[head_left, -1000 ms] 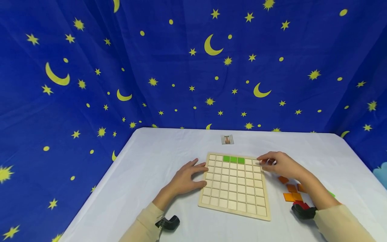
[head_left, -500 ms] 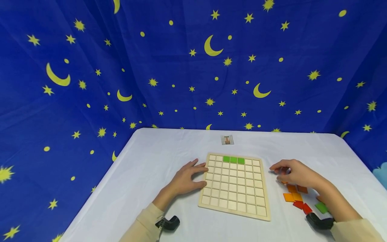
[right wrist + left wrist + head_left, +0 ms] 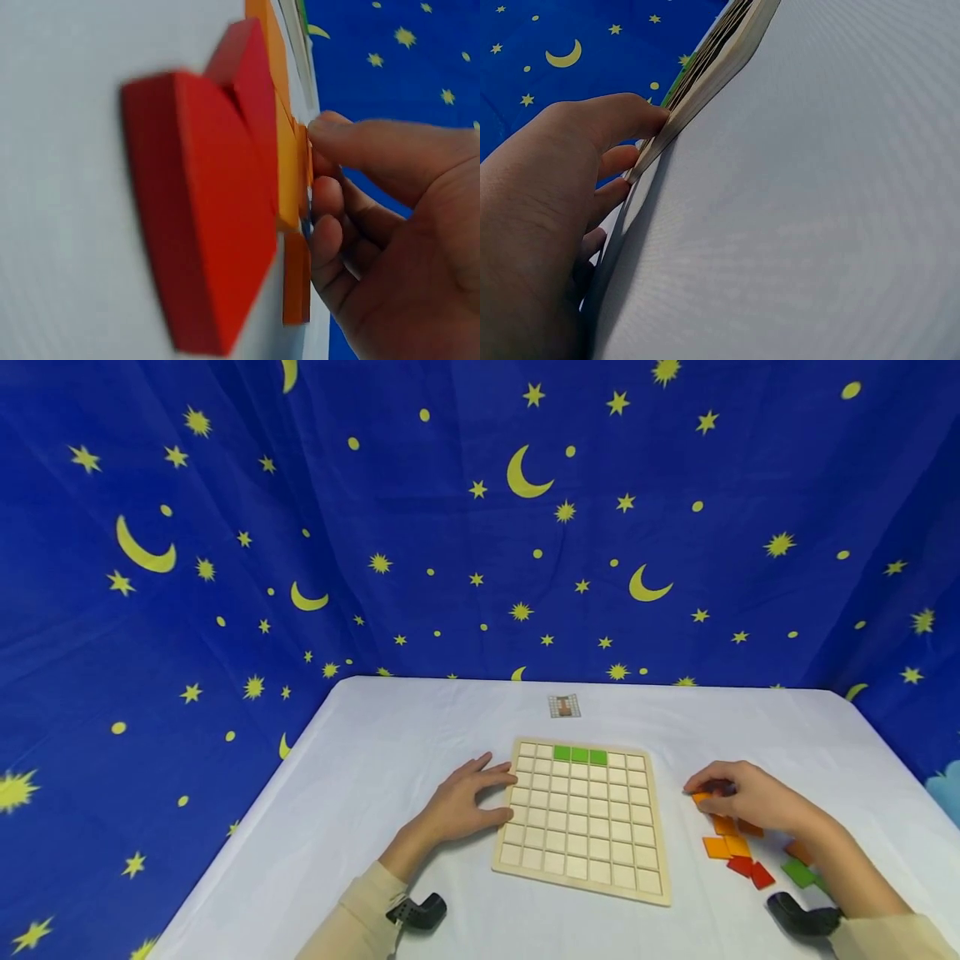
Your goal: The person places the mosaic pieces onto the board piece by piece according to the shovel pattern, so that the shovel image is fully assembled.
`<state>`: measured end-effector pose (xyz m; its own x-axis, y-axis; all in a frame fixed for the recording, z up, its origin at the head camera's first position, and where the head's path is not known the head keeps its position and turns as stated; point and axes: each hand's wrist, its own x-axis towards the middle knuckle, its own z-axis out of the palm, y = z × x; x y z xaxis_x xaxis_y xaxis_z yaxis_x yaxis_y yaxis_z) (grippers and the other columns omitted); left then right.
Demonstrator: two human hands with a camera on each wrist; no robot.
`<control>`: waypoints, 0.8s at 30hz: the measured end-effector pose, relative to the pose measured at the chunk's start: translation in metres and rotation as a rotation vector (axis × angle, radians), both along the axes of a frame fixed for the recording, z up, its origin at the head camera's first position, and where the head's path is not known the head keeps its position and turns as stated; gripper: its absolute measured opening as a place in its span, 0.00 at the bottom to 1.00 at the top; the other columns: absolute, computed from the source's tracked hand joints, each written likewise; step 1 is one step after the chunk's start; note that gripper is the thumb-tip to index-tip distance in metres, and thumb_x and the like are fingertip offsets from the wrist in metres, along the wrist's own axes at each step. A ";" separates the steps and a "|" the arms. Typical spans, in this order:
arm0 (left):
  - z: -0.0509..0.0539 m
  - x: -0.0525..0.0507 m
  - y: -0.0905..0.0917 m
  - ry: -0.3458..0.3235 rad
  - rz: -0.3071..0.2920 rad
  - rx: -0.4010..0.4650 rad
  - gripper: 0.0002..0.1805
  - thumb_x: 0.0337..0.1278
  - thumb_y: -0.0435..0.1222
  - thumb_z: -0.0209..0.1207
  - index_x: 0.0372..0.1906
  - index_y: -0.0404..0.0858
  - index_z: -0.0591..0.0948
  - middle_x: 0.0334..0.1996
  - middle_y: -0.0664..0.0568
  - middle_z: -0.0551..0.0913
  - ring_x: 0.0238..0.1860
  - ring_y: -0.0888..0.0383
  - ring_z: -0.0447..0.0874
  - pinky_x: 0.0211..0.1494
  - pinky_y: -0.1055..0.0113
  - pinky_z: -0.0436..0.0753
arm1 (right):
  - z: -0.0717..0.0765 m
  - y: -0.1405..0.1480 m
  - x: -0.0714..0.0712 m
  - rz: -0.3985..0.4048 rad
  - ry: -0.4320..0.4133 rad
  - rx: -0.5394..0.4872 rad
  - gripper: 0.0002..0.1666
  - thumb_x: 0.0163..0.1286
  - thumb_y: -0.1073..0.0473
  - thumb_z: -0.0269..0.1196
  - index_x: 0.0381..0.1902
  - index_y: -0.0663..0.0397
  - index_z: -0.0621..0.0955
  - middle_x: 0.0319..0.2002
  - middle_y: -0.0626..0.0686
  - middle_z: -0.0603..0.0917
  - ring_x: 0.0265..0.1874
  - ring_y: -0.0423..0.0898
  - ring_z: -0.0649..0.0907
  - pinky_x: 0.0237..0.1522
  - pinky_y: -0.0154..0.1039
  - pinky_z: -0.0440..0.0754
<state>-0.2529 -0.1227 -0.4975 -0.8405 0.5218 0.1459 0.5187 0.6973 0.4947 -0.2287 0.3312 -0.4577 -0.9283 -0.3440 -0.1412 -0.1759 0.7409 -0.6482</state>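
A wooden grid board [image 3: 576, 881] lies on the white table, three green tiles [image 3: 580, 754] set in its far row. My left hand [image 3: 461, 802] rests at the board's left edge, thumb and fingers spread and touching the rim [image 3: 709, 82]. At the right, my right hand [image 3: 753, 793] is over the loose tiles and pinches an orange tile [image 3: 701, 797] between thumb and fingertips. Close in front of the right wrist camera lie a red tile [image 3: 225, 225] and more orange tiles [image 3: 296, 277]; the fingers partly hide the pinched one.
A small card [image 3: 564, 707] with a grid picture lies beyond the board. Near the right wrist are red tiles [image 3: 762, 876], a green tile [image 3: 798, 873] and a brown-orange tile [image 3: 799, 852]. A blue star-patterned curtain [image 3: 450, 527] stands behind the table.
My right hand has moved from the board's far right corner rightward and nearer, down to the loose tiles, where it now grips an orange one. The left hand and board have stayed put.
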 end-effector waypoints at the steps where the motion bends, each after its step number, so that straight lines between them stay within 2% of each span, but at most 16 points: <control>1: 0.000 0.000 0.000 -0.002 -0.003 0.000 0.30 0.52 0.61 0.60 0.61 0.59 0.77 0.67 0.70 0.66 0.73 0.56 0.50 0.69 0.48 0.57 | 0.000 0.002 0.000 0.003 -0.001 -0.001 0.13 0.62 0.59 0.67 0.45 0.48 0.84 0.39 0.48 0.80 0.34 0.47 0.74 0.32 0.34 0.74; 6: 0.001 0.000 0.001 -0.011 -0.004 0.004 0.30 0.53 0.61 0.60 0.62 0.57 0.77 0.67 0.69 0.66 0.73 0.56 0.49 0.69 0.46 0.57 | 0.000 0.009 0.002 0.017 -0.037 -0.044 0.15 0.62 0.61 0.66 0.48 0.51 0.83 0.35 0.50 0.77 0.32 0.47 0.74 0.30 0.34 0.72; 11: 0.001 0.000 0.001 -0.012 0.002 0.003 0.30 0.52 0.61 0.60 0.62 0.58 0.77 0.67 0.69 0.66 0.73 0.56 0.49 0.69 0.45 0.58 | 0.000 0.010 0.001 -0.007 -0.058 -0.056 0.18 0.59 0.60 0.69 0.49 0.53 0.83 0.33 0.52 0.75 0.32 0.48 0.74 0.28 0.34 0.73; 24: -0.001 0.000 0.000 -0.002 0.003 0.001 0.30 0.52 0.62 0.60 0.62 0.60 0.77 0.66 0.71 0.65 0.73 0.57 0.49 0.69 0.47 0.58 | -0.001 -0.005 -0.008 0.001 0.077 0.035 0.17 0.59 0.57 0.70 0.47 0.45 0.85 0.37 0.46 0.80 0.32 0.47 0.74 0.29 0.35 0.72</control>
<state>-0.2534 -0.1222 -0.4982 -0.8425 0.5189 0.1448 0.5155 0.6984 0.4964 -0.2365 0.3258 -0.4585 -0.9364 -0.3416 -0.0811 -0.2255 0.7623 -0.6067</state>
